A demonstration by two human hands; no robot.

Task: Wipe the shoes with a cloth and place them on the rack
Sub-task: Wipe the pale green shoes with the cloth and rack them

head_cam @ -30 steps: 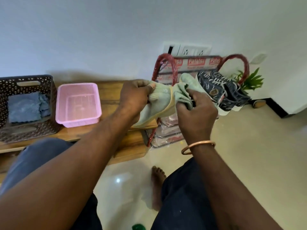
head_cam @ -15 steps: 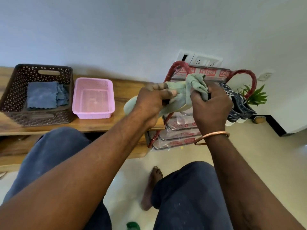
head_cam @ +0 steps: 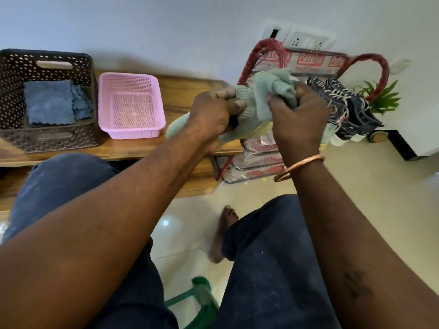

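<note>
The left hand (head_cam: 213, 115) grips a pale green shoe (head_cam: 248, 119), its fingers curled round the upper near the opening. The shoe is held in the air over the right end of the bench (head_cam: 190, 91), with its toe pointing left and its yellowish sole facing down and toward the person. The right hand (head_cam: 299, 119) bunches a green cloth (head_cam: 273, 87) in curled fingers and presses it against the shoe's far end, just beside the left fingertips. A copper bangle (head_cam: 299, 167) sits on the right wrist.

Behind the hands, the rack (head_cam: 308, 61) stands on the floor against the wall. It has a red frame and shelves wrapped in printed plastic. A pair of dark sneakers (head_cam: 344, 110) sits on its right part, partly hidden by the right hand. A plant (head_cam: 380, 98) stands to the right of the rack, and sockets (head_cam: 306, 41) are on the wall above it.

On the left of the bench, a brown basket (head_cam: 47, 138) holds blue cloths (head_cam: 50, 103). A pink basket (head_cam: 133, 131) stands just to its right. Near the person, part of a green stool (head_cam: 199, 295) shows between the knees.
</note>
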